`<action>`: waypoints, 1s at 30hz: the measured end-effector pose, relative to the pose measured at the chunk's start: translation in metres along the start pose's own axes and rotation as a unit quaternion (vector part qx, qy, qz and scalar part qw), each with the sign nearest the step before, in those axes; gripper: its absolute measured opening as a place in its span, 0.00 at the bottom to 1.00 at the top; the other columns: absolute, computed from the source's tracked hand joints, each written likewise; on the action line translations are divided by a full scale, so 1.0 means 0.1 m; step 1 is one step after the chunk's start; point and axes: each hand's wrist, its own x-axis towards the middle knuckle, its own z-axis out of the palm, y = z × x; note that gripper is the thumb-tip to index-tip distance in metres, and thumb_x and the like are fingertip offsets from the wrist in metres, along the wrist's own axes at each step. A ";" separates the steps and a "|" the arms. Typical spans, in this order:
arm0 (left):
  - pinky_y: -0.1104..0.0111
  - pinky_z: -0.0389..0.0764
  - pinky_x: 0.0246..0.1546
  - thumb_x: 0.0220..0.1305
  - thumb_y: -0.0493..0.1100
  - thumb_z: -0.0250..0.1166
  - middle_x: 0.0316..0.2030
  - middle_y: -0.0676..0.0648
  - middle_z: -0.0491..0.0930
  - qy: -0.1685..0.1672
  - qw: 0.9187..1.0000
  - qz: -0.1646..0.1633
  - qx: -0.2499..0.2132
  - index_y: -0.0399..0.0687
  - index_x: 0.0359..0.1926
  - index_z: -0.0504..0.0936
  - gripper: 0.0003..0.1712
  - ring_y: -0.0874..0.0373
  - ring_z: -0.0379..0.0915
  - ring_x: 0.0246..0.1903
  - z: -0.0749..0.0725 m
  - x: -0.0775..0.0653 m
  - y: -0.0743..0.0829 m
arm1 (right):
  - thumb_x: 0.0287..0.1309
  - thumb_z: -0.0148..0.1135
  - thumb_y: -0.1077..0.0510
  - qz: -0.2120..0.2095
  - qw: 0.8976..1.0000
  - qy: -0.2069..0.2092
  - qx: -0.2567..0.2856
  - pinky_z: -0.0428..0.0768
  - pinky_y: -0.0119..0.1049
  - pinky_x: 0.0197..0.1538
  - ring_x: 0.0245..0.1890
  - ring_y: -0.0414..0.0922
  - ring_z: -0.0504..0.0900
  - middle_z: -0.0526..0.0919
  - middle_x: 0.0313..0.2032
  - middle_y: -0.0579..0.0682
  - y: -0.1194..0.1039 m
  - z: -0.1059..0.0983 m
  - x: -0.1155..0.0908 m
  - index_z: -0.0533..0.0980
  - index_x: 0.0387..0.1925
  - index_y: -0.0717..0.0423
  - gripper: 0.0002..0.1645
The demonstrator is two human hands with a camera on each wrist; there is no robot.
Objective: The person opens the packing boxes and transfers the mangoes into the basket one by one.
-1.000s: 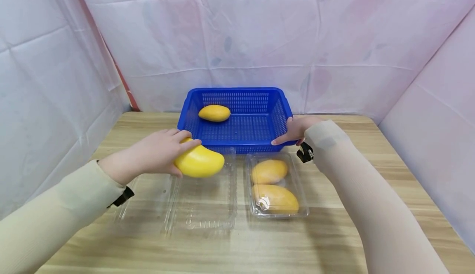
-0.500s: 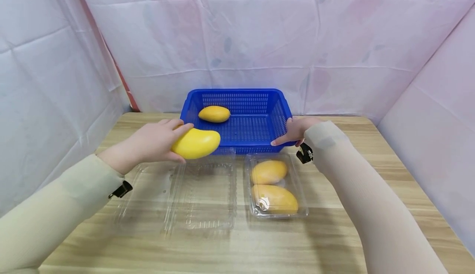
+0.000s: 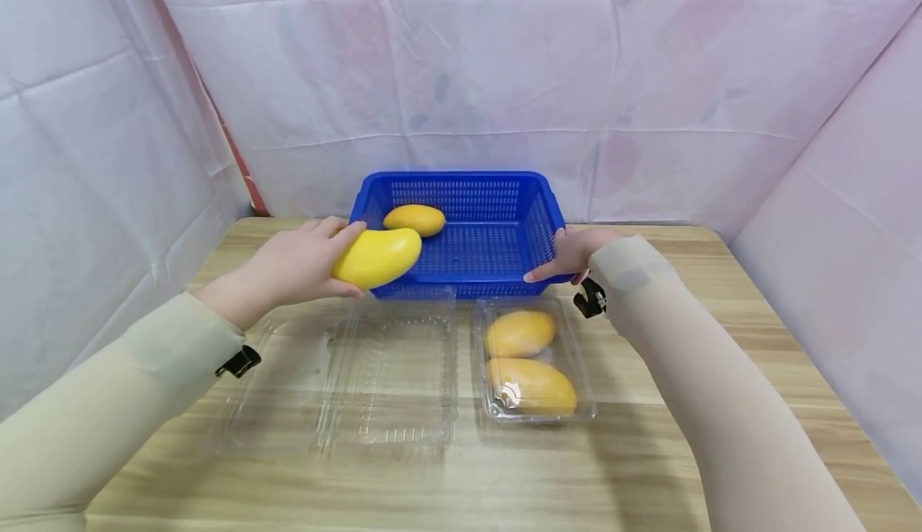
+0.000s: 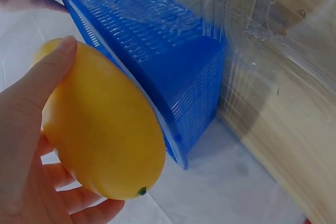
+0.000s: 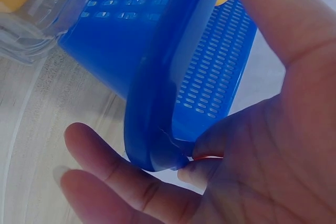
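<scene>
My left hand holds a yellow mango in the air at the front left corner of the blue plastic basket. In the left wrist view the thumb lies over the held mango, with fingers under it. My right hand grips the basket's front right corner. Its fingers show below the blue rim in the right wrist view. Another mango lies inside the basket at the back left.
An open clear clamshell box stands before the basket, its lid folded out leftward. Right of it, a closed clear box contains two mangoes. Cloth walls enclose the wooden table.
My left hand has carried the mango away from above the open clear box, toward the basket's front left corner. The right hand stays on the basket.
</scene>
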 end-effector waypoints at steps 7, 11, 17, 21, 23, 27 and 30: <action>0.49 0.77 0.38 0.46 0.71 0.65 0.54 0.39 0.69 -0.007 0.999 -0.031 -0.010 0.41 0.67 0.62 0.55 0.43 0.70 0.47 0.02 0.02 -0.01 | 0.44 0.53 0.21 0.003 1.000 0.000 -0.002 0.69 0.50 0.58 0.35 0.44 0.83 0.36 0.68 0.72 -0.01 0.00 0.00 0.30 0.67 0.75 0.77; 0.49 0.76 0.39 0.46 0.71 0.65 0.54 0.39 0.69 -0.004 0.999 -0.035 -0.015 0.41 0.67 0.61 0.55 0.42 0.70 0.47 0.03 0.03 -0.02 | 0.45 0.53 0.21 0.004 1.000 0.004 -0.002 0.68 0.50 0.58 0.33 0.44 0.83 0.34 0.68 0.72 0.00 0.01 0.00 0.30 0.67 0.75 0.77; 0.49 0.76 0.39 0.47 0.69 0.66 0.53 0.39 0.69 -0.003 0.999 -0.033 -0.013 0.41 0.67 0.61 0.55 0.43 0.71 0.45 0.03 0.06 0.00 | 0.46 0.55 0.23 0.002 1.000 0.004 0.010 0.73 0.45 0.53 0.35 0.46 0.83 0.34 0.68 0.72 0.01 0.02 0.00 0.30 0.66 0.75 0.75; 0.50 0.76 0.36 0.46 0.67 0.68 0.51 0.38 0.70 0.003 0.999 -0.031 -0.010 0.41 0.66 0.62 0.53 0.43 0.71 0.42 0.04 0.08 0.02 | 0.49 0.55 0.25 0.000 1.000 0.006 0.010 0.76 0.43 0.50 0.35 0.46 0.83 0.36 0.68 0.72 0.02 0.03 0.01 0.31 0.66 0.76 0.73; 0.50 0.76 0.35 0.46 0.66 0.68 0.51 0.38 0.70 0.006 0.999 -0.033 -0.009 0.41 0.66 0.62 0.53 0.43 0.71 0.42 0.05 0.10 0.03 | 0.49 0.55 0.25 -0.002 1.000 0.007 0.013 0.77 0.42 0.48 0.35 0.45 0.83 0.38 0.68 0.73 0.02 0.03 0.01 0.32 0.66 0.76 0.73; 0.50 0.76 0.33 0.46 0.66 0.69 0.51 0.37 0.70 0.006 0.999 -0.043 -0.011 0.41 0.67 0.61 0.54 0.42 0.71 0.41 0.06 0.13 0.03 | 0.46 0.55 0.23 -0.003 1.000 0.010 0.013 0.75 0.44 0.50 0.33 0.43 0.83 0.39 0.68 0.73 0.03 0.03 0.01 0.32 0.67 0.76 0.75; 0.51 0.76 0.34 0.47 0.66 0.68 0.51 0.36 0.69 0.000 0.999 -0.049 -0.012 0.41 0.67 0.60 0.54 0.42 0.70 0.42 0.07 0.16 0.04 | 0.45 0.55 0.22 -0.001 1.000 0.010 0.012 0.73 0.46 0.53 0.33 0.44 0.83 0.37 0.68 0.72 0.02 0.03 -0.01 0.31 0.67 0.75 0.76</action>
